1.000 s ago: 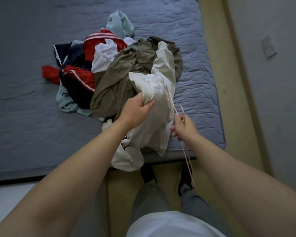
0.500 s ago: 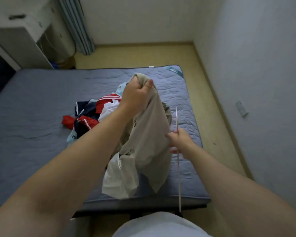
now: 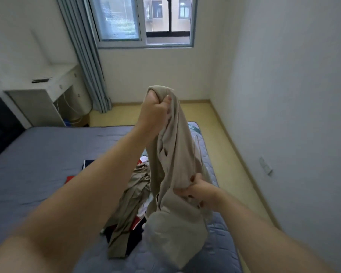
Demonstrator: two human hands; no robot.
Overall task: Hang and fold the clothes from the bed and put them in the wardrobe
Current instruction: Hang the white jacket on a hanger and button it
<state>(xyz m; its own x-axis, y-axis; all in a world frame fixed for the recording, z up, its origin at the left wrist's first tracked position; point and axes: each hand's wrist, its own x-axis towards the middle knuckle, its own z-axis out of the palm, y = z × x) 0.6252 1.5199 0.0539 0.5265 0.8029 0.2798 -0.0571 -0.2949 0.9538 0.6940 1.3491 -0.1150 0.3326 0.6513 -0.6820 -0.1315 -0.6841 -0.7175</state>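
While the grey-blue quilted bed (image 3: pixel 37 164) bears one heap of mixed clothes (image 3: pixel 130 194), the left hand (image 3: pixel 154 113) clenches the top of one beige cloth garment (image 3: pixel 175 154), higher than half a second ago. The right hand (image 3: pixel 197 191) now grips its lower folds above the bed's right edge.

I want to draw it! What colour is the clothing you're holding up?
Plain beige, with no pattern. The beige garment shows best in the head view.

Left arm stretches far and high, left hand (image 3: pixel 156 113) fisted round the top of a beige fabric garment (image 3: pixel 175 154). Right hand (image 3: pixel 200 191), lower and nearer, fingers curled, grips the garment's middle.
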